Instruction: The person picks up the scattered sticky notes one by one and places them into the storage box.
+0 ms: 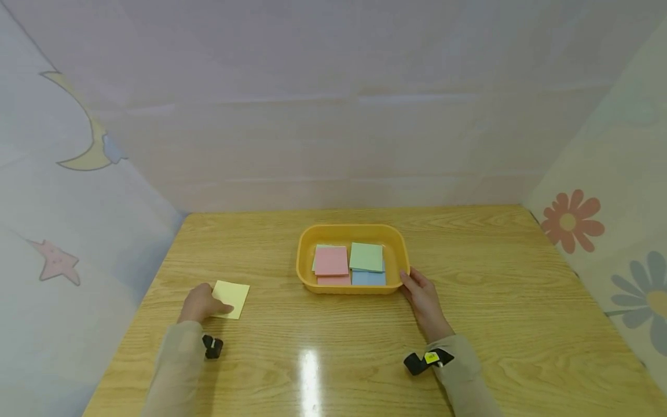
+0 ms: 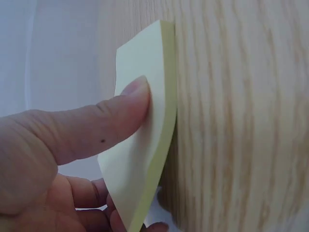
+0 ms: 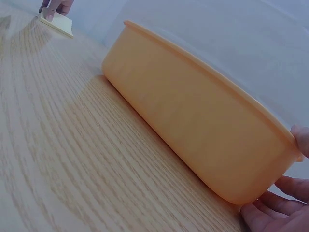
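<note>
My left hand [image 1: 202, 303] pinches a pad of yellow sticky notes [image 1: 233, 294] at the left of the table. In the left wrist view the thumb lies across the top of the yellow pad [image 2: 140, 58], with fingers curled beneath it; the pad bends slightly, one edge close to the wood. My right hand [image 1: 424, 301] holds the near right corner of a yellow-orange plastic basin [image 1: 353, 289], thumb on the rim and fingers against the outer wall, as the right wrist view shows. Inside the basin lie pink [image 1: 331, 261], green [image 1: 366, 256] and blue [image 1: 369, 278] sticky note pads, partly stacked.
The basin stands on a wood-grain table [image 1: 271, 347]. Pale cloth hangs behind and on both sides, printed with a moon [image 1: 96, 145], a star [image 1: 58, 262] and flowers [image 1: 572, 222]. A small black camera [image 1: 212, 346] is strapped to each wrist.
</note>
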{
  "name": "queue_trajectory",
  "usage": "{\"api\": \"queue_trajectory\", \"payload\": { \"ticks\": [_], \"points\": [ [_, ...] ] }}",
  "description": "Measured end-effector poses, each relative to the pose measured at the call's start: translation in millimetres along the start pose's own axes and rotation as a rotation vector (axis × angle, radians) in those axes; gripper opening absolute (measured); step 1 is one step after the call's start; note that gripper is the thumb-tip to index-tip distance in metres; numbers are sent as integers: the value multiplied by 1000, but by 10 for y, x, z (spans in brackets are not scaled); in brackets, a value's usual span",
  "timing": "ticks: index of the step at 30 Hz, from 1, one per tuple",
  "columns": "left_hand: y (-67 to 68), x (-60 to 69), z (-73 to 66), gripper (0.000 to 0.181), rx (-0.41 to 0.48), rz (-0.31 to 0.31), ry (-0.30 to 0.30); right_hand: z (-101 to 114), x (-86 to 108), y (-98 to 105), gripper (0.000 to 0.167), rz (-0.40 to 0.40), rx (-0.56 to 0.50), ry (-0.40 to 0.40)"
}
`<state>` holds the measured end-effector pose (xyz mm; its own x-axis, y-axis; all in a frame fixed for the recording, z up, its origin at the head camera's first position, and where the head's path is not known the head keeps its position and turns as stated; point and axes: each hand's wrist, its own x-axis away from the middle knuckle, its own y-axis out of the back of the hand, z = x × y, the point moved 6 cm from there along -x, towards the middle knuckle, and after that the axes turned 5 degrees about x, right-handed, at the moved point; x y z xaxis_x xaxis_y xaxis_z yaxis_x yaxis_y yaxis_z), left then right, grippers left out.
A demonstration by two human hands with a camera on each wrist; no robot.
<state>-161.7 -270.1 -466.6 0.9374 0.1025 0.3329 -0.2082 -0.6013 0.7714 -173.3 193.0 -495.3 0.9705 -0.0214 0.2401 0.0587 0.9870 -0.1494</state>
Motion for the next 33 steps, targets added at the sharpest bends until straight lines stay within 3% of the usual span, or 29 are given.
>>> {"api": "queue_trajectory", "payload": {
  "ticks": [10,14,18,33],
  "points": [
    [-17,-11,-52,68,-41,-41,-62,9,37,14,69,15,18,115],
    [-26,-9,-69,70,0,-43,-65,-13,16,27,70,-1,29,50],
    [-28,-2,-79,68,47,-48,-68,-18,0,26,60,-6,17,1],
    [18,-10,-38,48,220,-91,-72,-31,-9,30,56,-18,19,-19]
  ]
}}
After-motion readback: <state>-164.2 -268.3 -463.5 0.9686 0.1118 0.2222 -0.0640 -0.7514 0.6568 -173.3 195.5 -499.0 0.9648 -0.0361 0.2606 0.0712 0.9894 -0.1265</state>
